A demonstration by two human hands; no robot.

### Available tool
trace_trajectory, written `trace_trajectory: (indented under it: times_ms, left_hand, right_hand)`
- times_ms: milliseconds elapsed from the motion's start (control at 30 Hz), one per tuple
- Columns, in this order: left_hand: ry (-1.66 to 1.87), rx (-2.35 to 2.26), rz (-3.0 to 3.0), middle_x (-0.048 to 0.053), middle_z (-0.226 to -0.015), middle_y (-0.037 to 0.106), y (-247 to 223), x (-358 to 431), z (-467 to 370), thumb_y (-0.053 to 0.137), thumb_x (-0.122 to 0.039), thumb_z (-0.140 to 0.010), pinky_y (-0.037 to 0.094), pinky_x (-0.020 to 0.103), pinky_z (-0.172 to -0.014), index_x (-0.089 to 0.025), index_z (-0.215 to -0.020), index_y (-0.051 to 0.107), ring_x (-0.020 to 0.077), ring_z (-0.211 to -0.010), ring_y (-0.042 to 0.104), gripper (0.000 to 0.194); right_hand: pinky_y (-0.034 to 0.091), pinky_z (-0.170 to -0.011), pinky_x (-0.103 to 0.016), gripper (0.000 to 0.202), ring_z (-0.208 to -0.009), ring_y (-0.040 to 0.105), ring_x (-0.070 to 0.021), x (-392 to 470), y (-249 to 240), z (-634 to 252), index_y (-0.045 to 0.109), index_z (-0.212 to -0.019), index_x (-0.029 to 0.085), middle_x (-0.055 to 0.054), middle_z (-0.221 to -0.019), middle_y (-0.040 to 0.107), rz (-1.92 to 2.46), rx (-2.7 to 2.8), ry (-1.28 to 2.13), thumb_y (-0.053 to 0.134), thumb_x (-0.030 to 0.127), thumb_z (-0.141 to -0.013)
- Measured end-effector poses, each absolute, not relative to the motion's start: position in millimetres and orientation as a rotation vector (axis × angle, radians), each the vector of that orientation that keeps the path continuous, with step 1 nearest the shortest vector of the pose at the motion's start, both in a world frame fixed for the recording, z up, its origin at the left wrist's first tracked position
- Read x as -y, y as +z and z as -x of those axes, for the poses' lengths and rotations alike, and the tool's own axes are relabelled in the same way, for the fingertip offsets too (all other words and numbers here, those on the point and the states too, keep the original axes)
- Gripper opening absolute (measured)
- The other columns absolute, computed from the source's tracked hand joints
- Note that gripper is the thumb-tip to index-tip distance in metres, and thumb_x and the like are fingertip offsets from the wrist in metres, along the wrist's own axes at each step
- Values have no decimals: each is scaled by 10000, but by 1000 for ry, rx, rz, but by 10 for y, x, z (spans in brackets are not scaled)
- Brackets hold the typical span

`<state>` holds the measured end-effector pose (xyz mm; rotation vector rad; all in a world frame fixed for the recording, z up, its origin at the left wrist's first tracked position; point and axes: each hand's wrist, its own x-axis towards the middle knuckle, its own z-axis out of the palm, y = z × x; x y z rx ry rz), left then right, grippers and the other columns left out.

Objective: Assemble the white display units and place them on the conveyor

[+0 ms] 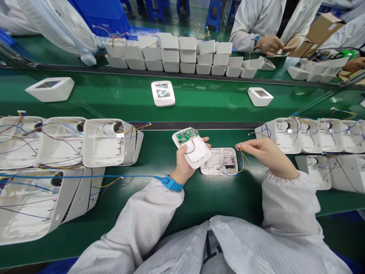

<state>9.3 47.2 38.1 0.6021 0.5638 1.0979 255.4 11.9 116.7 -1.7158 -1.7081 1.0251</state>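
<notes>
My left hand [184,161] is closed round a white plastic cover [196,153] with a green circuit board [186,135] at its far end. A blue wrist strap [172,183] with a cord sits on that wrist. Just right of the cover, a white open housing [219,161] lies on the green bench with its hollow side up. Thin coloured wires run out of it. My right hand [255,148] pinches the small white wire connector [238,147] at the end of those wires, beside the housing's far right corner.
Open white housings with loose wires [104,140] stand in rows at left, more housings [288,135] at right. On the green strip beyond lie finished-looking units with screens [163,93]. Stacked white housings [179,55] line the far side, where a co-worker's hands [275,45] hold a small part.
</notes>
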Motion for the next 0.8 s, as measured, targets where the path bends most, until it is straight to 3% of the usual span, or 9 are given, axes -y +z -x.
trace_trajectory:
  times_ms: [133,233,400,533,633,700,800]
  left_hand:
    - [1055,-535,-690,138,-904,715,319,-406,-7,616,-500,-680,514,368,-690,-59,-1122,656,272,-791,665,625]
    - [1010,-573,-661,156,-967,727,294,-379,6,641,-616,-696,521,359,-720,-59,-1198,633,279,-845,676,750]
    - [849,-538,-579,191,-958,745,330,-386,-24,430,-844,-722,527,437,-815,-41,-1143,671,356,-944,690,938]
    - [825,-489,-596,144,-1082,737,308,-374,-13,616,-631,-709,528,438,-863,-97,-1174,665,346,-1006,684,709]
    - [806,-502,-608,119,-1090,735,274,-332,3,710,-453,-673,521,446,-911,-125,-1194,645,332,-1018,685,619]
    - [788,-503,-636,127,-1073,737,274,-296,13,723,-435,-692,510,466,-943,-121,-1226,622,340,-1040,679,628]
    - [810,-496,-685,140,-1088,733,314,-246,24,718,-457,-734,497,477,-974,-121,-1282,593,345,-1074,667,655]
  right_hand:
    - [569,-738,-351,239,-832,713,-224,-102,1234,-2369,772,-898,247,-38,-918,770,1582,1743,1044,683,461,-840]
    - [558,-701,-332,210,-779,695,-202,-58,1191,-2158,746,-835,220,-40,-861,757,1485,1674,1092,735,426,-799]
    - [525,-586,-292,210,-631,656,-158,-38,983,-1892,732,-861,211,-20,-743,725,1401,1649,1120,699,416,-834]
    - [529,-700,-310,194,-792,669,-168,-54,883,-1864,746,-999,253,-30,-887,733,1379,1824,848,592,343,-922]
    - [531,-691,-311,216,-761,673,-166,-61,828,-1894,722,-1089,279,-10,-841,733,1430,1789,797,594,320,-920]
    - [533,-677,-309,229,-720,680,-166,-64,773,-1912,702,-1112,277,0,-831,746,1501,1737,730,627,317,-899]
    - [502,-656,-298,133,-696,678,-168,-71,685,-1925,716,-978,249,-10,-829,754,1594,1848,469,622,310,-906]
